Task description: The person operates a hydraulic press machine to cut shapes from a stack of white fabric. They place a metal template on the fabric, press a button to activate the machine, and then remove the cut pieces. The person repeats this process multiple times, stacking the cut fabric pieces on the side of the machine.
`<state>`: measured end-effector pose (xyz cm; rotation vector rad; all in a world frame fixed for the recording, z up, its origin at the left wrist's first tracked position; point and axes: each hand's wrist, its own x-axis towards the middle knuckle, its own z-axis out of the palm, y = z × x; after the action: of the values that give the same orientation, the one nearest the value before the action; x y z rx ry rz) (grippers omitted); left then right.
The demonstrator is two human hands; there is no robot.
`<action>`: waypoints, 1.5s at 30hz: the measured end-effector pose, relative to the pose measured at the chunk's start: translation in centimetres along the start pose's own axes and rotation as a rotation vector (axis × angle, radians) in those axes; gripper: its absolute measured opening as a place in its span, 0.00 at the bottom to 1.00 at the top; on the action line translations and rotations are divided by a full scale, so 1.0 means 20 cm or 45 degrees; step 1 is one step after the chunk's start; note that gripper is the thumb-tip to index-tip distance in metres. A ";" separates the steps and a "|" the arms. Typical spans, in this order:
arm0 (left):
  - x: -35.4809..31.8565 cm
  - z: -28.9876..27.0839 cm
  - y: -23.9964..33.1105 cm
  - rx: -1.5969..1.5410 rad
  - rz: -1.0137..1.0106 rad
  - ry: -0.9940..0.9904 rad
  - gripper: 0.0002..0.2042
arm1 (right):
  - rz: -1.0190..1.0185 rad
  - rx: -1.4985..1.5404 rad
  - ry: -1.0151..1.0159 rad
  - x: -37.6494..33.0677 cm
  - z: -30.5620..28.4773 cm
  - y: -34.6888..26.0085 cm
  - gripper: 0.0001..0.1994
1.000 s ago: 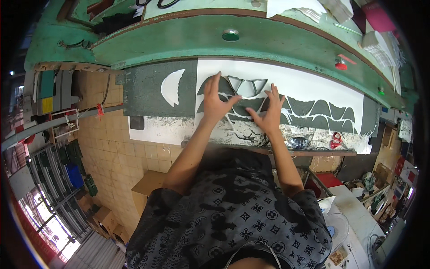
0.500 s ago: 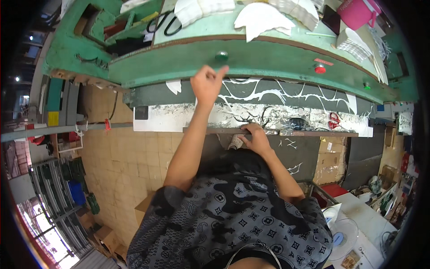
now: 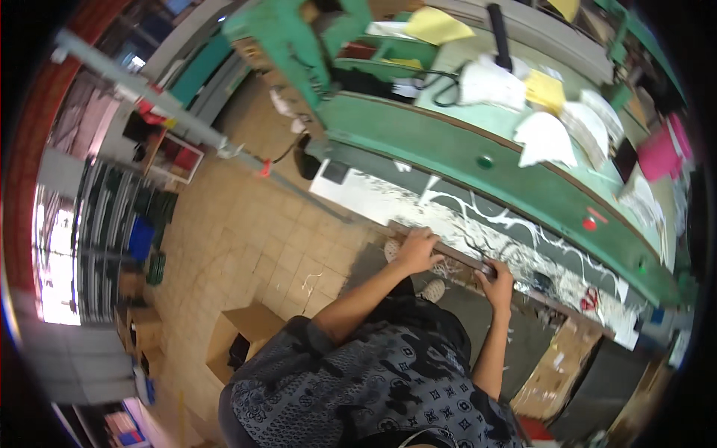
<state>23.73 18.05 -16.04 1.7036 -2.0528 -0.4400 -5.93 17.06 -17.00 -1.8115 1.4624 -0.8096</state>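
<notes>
Both my hands rest on a narrow brown rail [image 3: 464, 258] along the near edge of a green machine. My left hand [image 3: 418, 252] curls its fingers over the rail's left part. To its right, my right hand [image 3: 497, 285] grips the same rail with bent fingers. Behind the rail lies a white, scuffed bed [image 3: 358, 193] strewn with white and dark scraps. Curved white offcut strips [image 3: 515, 222] lie along its far side. On the bed, right of my right hand, are a dark rounded object [image 3: 541, 281] and red-handled scissors [image 3: 590, 300].
The green machine beam [image 3: 418, 134] carries a green button [image 3: 485, 161] and a red button [image 3: 589, 223]. On its top are stacked white cut pieces [image 3: 545, 140], black-handled scissors [image 3: 447, 89] and a pink container [image 3: 663, 151]. A cardboard box [image 3: 258, 322] stands on the tiled floor.
My left hand has come down from near the green button onto the rail. My right hand stays on the rail. The view has turned and shifted to the left.
</notes>
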 end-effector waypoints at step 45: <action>1.81 -0.55 0.69 -0.704 0.333 0.270 0.31 | -0.675 -0.449 0.662 1.56 -0.89 -0.57 0.31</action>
<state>12.44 -14.45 4.83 1.0915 -1.7538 -0.6372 -8.03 -13.83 4.54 -2.4382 1.5155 -1.4434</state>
